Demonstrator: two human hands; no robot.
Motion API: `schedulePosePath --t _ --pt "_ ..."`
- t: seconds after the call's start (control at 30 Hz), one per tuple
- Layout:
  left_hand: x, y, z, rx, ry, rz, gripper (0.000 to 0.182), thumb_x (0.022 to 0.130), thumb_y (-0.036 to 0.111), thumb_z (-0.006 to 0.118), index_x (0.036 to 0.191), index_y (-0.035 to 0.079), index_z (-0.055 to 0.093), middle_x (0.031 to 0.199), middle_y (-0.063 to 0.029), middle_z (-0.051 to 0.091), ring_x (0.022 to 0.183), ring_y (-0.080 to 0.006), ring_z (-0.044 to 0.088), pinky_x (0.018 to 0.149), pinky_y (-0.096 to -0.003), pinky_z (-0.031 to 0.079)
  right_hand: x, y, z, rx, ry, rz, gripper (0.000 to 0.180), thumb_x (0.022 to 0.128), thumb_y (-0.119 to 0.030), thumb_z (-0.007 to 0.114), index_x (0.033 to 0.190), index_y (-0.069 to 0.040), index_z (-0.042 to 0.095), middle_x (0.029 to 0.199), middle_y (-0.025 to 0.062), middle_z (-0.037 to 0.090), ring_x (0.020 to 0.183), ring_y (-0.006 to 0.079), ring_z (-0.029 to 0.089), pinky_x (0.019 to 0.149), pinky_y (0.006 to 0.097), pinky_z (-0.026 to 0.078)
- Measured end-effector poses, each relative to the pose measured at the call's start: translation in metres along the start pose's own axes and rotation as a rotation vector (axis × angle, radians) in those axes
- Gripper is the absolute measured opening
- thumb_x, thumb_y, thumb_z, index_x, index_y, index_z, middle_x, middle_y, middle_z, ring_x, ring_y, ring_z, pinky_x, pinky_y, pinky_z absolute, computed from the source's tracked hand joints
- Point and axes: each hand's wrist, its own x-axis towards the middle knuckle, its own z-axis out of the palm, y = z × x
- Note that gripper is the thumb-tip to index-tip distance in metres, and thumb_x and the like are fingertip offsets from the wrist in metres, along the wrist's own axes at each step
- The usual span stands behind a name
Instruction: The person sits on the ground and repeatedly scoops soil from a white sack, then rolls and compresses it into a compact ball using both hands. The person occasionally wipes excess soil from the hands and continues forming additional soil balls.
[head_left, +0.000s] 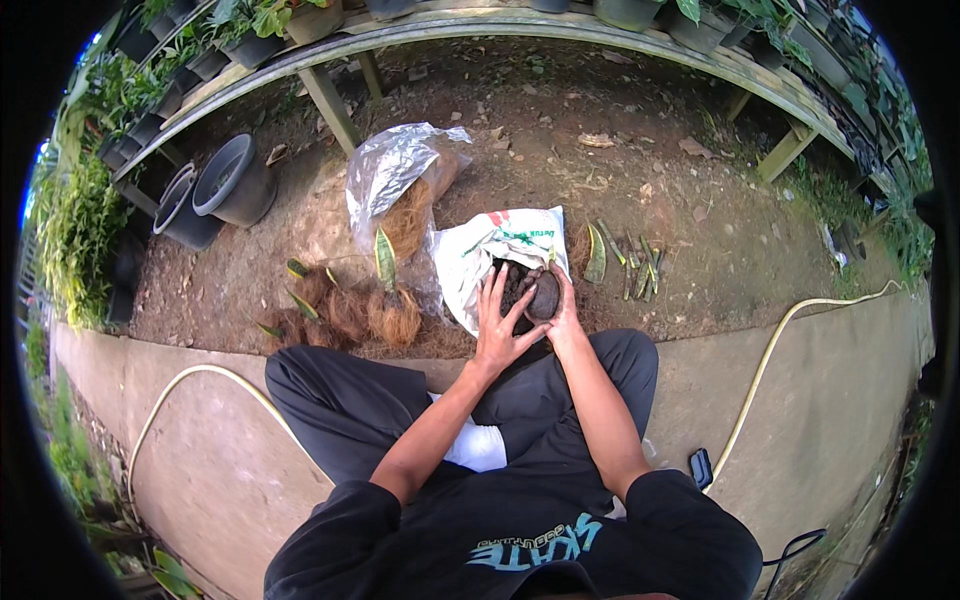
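Note:
My right hand (561, 306) is closed around a ball of dark soil (544, 295), with the tip of a leaf cutting (552, 253) showing above it. My left hand (501, 319) lies spread, its fingers at the ball's left side, over the loose dark soil (513, 289) in an open white sack (466, 244). To the left, several fibre-wrapped balls with snake plant leaves stand on the ground, the nearest a coconut-fibre ball (394, 318) with an upright leaf (385, 260). Right of the sack lie a snake plant leaf piece (595, 255) and several narrow cuttings (643, 274).
A clear plastic bag (390, 169) of brown fibre lies beyond the sack. Two black pots (234, 184) stand at the left. A wooden bench (330, 105) with potted plants arches across the back. A pale hose (757, 360) crosses the concrete near a small black object (700, 469).

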Motion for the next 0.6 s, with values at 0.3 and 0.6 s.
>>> schedulePosePath --t 0.3,0.6 --pt "-0.001 -0.001 -0.005 -0.041 -0.001 0.001 0.068 0.078 0.039 0.091 0.140 0.018 0.072 0.171 -0.0364 0.021 0.161 -0.0515 0.019 0.128 -0.0664 0.016 -0.006 0.001 0.004 0.049 -0.045 0.053 0.025 0.102 -0.032 0.068 0.098 -0.007 0.067 0.083 0.0085 0.071 0.075 0.0248 0.071 0.071 0.0369 0.064" --pt "-0.003 -0.006 -0.013 -0.066 0.102 0.098 0.060 0.083 0.049 0.083 0.133 0.015 0.077 0.170 -0.0353 0.024 0.160 -0.0519 0.022 0.128 -0.0660 0.017 -0.008 0.003 0.003 0.065 -0.137 0.158 0.029 0.103 -0.035 0.067 0.097 -0.008 0.065 0.085 0.0071 0.069 0.077 0.0254 0.070 0.070 0.0358 0.062"
